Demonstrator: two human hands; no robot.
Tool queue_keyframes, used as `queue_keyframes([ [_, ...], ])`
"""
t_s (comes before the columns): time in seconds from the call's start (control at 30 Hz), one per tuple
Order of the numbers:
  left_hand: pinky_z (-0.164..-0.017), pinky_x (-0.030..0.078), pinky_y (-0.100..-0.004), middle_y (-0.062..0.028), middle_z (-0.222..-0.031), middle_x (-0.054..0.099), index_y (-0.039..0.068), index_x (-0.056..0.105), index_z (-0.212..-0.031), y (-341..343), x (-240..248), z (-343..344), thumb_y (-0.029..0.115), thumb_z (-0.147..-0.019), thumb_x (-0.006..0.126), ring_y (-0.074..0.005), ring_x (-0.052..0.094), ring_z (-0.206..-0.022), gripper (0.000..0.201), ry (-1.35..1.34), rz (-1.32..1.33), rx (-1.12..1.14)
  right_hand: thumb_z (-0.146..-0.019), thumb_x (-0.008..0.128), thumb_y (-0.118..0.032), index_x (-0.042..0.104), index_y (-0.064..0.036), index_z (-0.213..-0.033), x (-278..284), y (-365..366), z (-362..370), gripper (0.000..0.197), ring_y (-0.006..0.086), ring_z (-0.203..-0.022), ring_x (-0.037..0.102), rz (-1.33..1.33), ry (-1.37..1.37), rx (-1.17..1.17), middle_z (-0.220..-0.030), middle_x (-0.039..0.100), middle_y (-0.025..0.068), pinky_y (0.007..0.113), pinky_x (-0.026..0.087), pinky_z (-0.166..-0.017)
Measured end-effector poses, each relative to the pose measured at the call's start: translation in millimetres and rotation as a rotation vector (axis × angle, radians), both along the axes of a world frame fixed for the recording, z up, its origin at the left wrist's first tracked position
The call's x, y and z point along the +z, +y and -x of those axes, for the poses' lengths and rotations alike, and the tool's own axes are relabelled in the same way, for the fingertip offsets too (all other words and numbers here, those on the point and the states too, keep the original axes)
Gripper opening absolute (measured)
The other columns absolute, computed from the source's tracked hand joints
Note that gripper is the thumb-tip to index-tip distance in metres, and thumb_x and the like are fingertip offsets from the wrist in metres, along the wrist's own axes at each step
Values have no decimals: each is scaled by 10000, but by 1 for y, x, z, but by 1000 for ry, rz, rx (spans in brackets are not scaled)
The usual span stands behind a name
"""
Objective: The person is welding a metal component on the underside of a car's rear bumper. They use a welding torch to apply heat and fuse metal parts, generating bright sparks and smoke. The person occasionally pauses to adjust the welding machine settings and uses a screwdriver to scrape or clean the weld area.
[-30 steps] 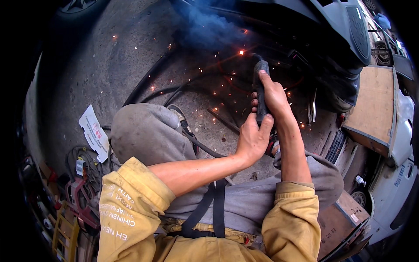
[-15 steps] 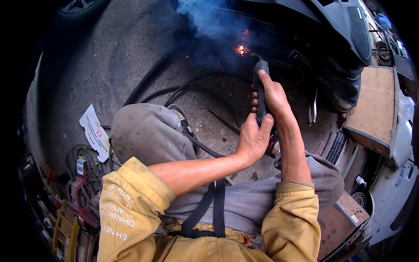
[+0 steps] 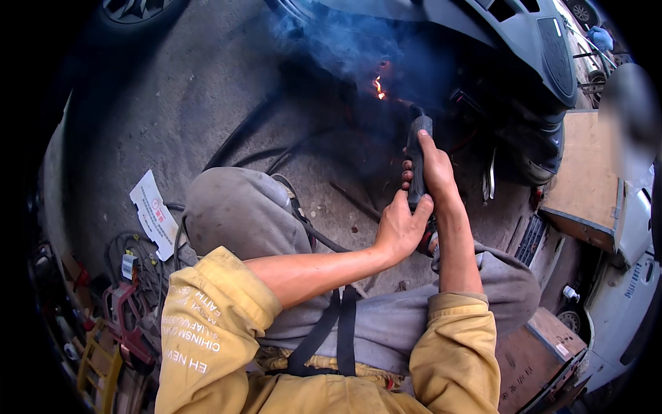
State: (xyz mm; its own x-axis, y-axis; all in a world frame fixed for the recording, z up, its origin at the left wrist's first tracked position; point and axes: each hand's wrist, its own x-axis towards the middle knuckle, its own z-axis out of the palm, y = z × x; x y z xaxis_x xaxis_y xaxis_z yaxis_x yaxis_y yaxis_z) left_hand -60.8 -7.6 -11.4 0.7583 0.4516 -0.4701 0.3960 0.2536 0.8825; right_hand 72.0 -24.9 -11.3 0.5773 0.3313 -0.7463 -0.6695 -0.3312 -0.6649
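My right hand (image 3: pixel 438 169) is wrapped round the black handle of a welding torch (image 3: pixel 416 157), thumb along its top. Below it, my left hand (image 3: pixel 401 229) closes on the lower end of the handle. The torch's thin neck points up and left toward a small orange flame (image 3: pixel 378 88) at the underside of a dark vehicle body (image 3: pixel 476 45). Bluish smoke (image 3: pixel 331 41) hangs around that spot and hides much of the panel's lower edge. Thick black cables (image 3: pixel 241 138) run across the floor behind my knee.
A white printed card (image 3: pixel 153 214) lies left of my knee, near tangled cables and a dark red tool frame (image 3: pixel 124 321). Wooden boxes (image 3: pixel 583 172) stand at the right, beside a pale blue vehicle (image 3: pixel 624 310). A wheel (image 3: pixel 134 8) shows at the upper left.
The bright sparking point has become a small upright flame, and the flying sparks are gone. Smoke has spread. The torch sits slightly lower in view; a blurred grey shape has appeared at the upper right.
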Motion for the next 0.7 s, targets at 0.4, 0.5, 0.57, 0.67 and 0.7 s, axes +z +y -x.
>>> queue_keyframes([
  [0.4,-899,489,-495,-350,-1023,651,-164,495,-1191,-20,3,46,481,-966,493,-474,636,-1016,684,81,-212,-658,-977,549,-511,535,-36,-1003,4,-75,62,476,141,-492,528,-114,-129,-77,-667,518,32,310,469,-431],
  [0.5,-881,491,-514,-353,-983,656,-166,510,-1174,-15,26,59,493,-971,479,-480,641,-982,690,73,-410,-825,-973,554,-525,528,-58,-1060,15,-91,84,475,137,-494,529,-164,-216,-134,-669,518,21,307,479,-447],
  [0.57,-880,489,-520,-357,-979,653,-163,520,-1165,-15,28,67,502,-974,472,-481,639,-976,693,46,-493,-849,-977,551,-516,530,-65,-1047,18,-92,93,457,143,-483,528,-215,-236,-186,-666,515,26,313,477,-435],
  [0.67,-867,491,-517,-350,-970,651,-131,530,-1164,-6,43,89,485,-980,489,-477,635,-967,644,73,-595,-815,-979,553,-497,527,-67,-1028,27,-79,108,434,147,-473,525,-270,-284,-233,-655,507,34,319,472,-420],
  [0.7,-867,489,-514,-335,-975,654,-111,537,-1168,-9,46,98,469,-979,502,-472,633,-973,611,62,-600,-802,-979,556,-494,527,-66,-1022,31,-82,115,431,146,-470,523,-295,-282,-248,-653,506,35,317,472,-419],
])
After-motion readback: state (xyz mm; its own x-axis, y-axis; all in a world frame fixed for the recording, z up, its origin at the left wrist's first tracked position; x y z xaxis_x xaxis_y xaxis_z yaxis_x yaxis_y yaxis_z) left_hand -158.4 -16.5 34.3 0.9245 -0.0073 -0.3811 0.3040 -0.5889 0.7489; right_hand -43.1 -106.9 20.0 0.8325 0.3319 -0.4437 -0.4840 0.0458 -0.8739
